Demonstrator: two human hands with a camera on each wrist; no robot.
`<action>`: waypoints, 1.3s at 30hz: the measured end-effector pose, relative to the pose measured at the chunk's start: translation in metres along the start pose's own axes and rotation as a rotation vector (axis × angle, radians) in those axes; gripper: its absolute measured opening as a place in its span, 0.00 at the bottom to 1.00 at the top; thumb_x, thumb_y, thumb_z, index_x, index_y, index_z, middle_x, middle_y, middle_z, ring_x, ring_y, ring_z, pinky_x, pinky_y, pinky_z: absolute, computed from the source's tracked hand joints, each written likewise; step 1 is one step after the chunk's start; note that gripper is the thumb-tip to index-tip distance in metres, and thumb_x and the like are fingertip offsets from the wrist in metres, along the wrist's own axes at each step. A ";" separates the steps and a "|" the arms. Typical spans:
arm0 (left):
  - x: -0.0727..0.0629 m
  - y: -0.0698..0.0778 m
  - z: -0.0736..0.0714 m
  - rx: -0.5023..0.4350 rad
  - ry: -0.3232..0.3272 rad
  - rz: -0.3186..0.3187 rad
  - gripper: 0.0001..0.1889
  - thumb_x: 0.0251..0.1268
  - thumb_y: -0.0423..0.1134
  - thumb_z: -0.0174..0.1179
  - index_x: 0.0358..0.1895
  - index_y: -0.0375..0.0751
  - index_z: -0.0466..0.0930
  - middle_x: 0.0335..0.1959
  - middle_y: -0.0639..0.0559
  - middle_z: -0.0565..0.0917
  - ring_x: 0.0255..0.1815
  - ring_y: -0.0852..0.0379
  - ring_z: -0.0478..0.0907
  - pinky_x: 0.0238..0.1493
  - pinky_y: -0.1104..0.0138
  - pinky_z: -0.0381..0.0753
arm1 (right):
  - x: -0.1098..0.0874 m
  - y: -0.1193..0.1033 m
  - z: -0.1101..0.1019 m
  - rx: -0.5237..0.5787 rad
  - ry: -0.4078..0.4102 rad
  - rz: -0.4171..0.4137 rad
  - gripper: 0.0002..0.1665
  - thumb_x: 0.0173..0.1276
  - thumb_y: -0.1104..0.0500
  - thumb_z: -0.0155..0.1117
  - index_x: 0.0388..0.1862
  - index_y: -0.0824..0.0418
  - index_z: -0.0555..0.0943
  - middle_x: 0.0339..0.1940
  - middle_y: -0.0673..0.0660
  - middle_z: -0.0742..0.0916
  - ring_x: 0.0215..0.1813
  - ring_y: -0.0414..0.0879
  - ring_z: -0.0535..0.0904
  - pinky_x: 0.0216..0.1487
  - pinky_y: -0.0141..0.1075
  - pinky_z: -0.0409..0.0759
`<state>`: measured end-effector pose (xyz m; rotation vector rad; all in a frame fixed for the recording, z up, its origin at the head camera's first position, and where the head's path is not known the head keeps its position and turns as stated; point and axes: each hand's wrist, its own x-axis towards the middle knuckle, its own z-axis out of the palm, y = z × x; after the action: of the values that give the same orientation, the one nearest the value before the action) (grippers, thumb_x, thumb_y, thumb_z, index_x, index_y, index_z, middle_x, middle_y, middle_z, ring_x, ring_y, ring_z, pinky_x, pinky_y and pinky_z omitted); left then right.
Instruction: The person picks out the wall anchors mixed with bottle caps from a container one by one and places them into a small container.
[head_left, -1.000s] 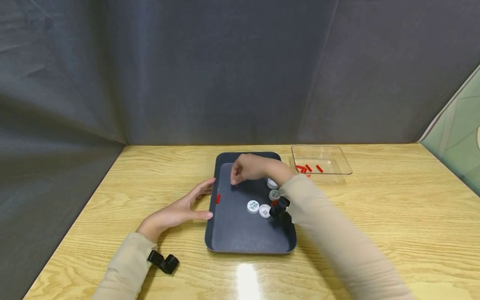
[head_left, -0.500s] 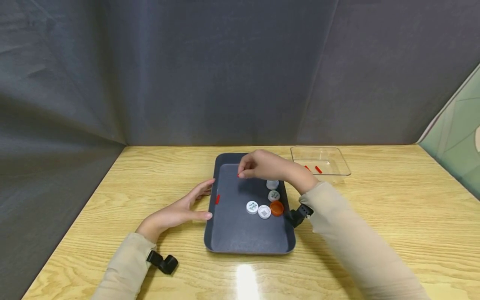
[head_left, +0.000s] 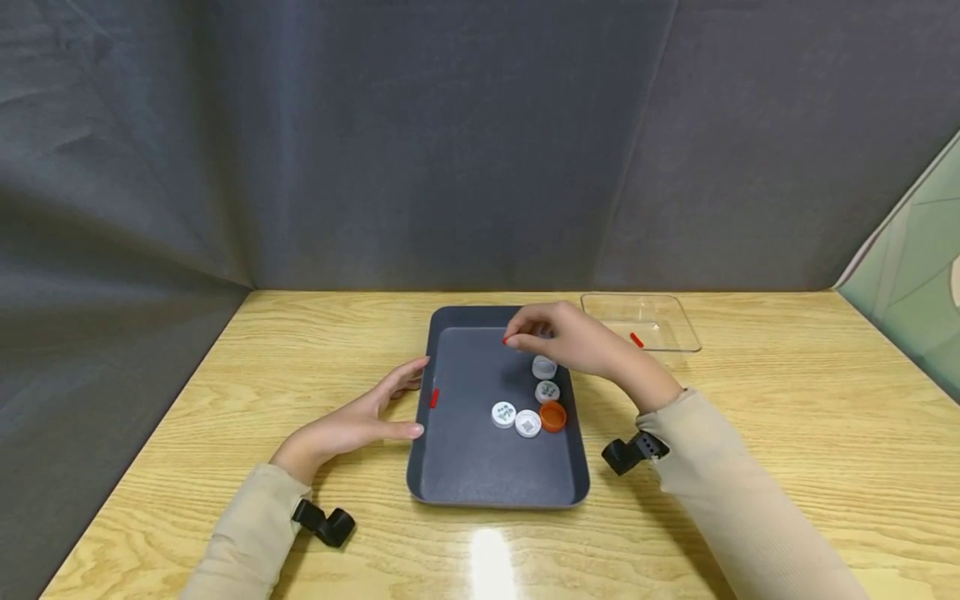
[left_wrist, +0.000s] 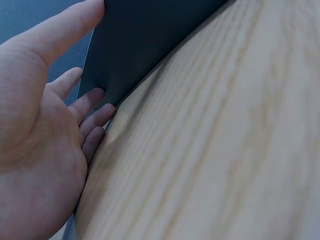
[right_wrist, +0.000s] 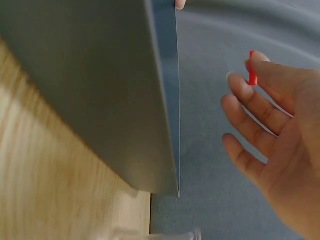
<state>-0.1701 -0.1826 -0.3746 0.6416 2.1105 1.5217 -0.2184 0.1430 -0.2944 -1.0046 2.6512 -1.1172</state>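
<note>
My right hand (head_left: 573, 337) pinches a small red stick (right_wrist: 253, 70) between thumb and index finger, over the far right part of a dark grey tray (head_left: 498, 479). The other fingers are spread and loosely bent in the right wrist view. My left hand (head_left: 352, 425) lies at the tray's left side, thumb and fingers extended against its outer wall. Another red stick (head_left: 435, 398) lies along the inside left edge. On the tray's right half are white caps, among them a printed one (head_left: 503, 414) and a plain one (head_left: 543, 367), and an orange cap (head_left: 552, 416).
A clear plastic box (head_left: 660, 329) stands at the back right, with a red stick (head_left: 637, 340) visible in it; my right hand and forearm hide its near left part. Grey cloth (head_left: 450, 150) hangs behind the wooden table (head_left: 360, 333).
My right hand has moved right across the tray toward the clear box, carrying the red stick. The orange cap has come into full view. The left hand stays in place.
</note>
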 end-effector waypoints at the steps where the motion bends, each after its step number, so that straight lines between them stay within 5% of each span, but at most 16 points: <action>1: 0.000 0.000 0.000 0.000 -0.001 0.001 0.48 0.64 0.40 0.68 0.81 0.55 0.44 0.78 0.46 0.52 0.77 0.43 0.47 0.73 0.40 0.40 | -0.002 0.001 -0.001 -0.005 0.019 -0.003 0.05 0.70 0.58 0.66 0.42 0.56 0.86 0.35 0.48 0.87 0.37 0.44 0.79 0.44 0.41 0.77; 10: 0.000 0.000 0.001 -0.001 0.001 0.002 0.48 0.64 0.40 0.68 0.80 0.55 0.45 0.78 0.46 0.52 0.77 0.44 0.47 0.73 0.41 0.42 | -0.020 0.007 -0.017 -0.019 0.156 0.036 0.05 0.70 0.59 0.66 0.42 0.57 0.86 0.37 0.49 0.86 0.40 0.45 0.79 0.48 0.43 0.75; 17: 0.001 -0.001 0.001 -0.002 -0.004 0.005 0.48 0.64 0.41 0.68 0.80 0.54 0.44 0.78 0.46 0.52 0.77 0.44 0.47 0.73 0.41 0.42 | -0.036 0.018 -0.031 0.010 0.195 0.135 0.09 0.71 0.55 0.66 0.44 0.57 0.86 0.37 0.55 0.86 0.36 0.52 0.77 0.26 0.37 0.76; 25: 0.001 -0.001 0.002 -0.008 -0.009 0.013 0.48 0.64 0.40 0.68 0.80 0.54 0.44 0.77 0.46 0.53 0.76 0.43 0.48 0.73 0.41 0.42 | -0.052 0.031 -0.042 -0.082 0.246 0.142 0.11 0.71 0.53 0.66 0.45 0.58 0.86 0.40 0.53 0.87 0.41 0.49 0.79 0.41 0.39 0.77; 39: 0.000 -0.003 0.001 0.001 -0.001 0.006 0.48 0.65 0.40 0.67 0.81 0.54 0.43 0.78 0.46 0.52 0.77 0.43 0.48 0.73 0.41 0.42 | -0.060 0.048 -0.054 -0.046 0.251 0.218 0.13 0.73 0.52 0.64 0.47 0.60 0.85 0.42 0.58 0.86 0.39 0.52 0.78 0.29 0.35 0.78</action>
<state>-0.1696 -0.1826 -0.3773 0.6497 2.1106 1.5228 -0.2145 0.2368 -0.2963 -0.5943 2.9043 -1.2078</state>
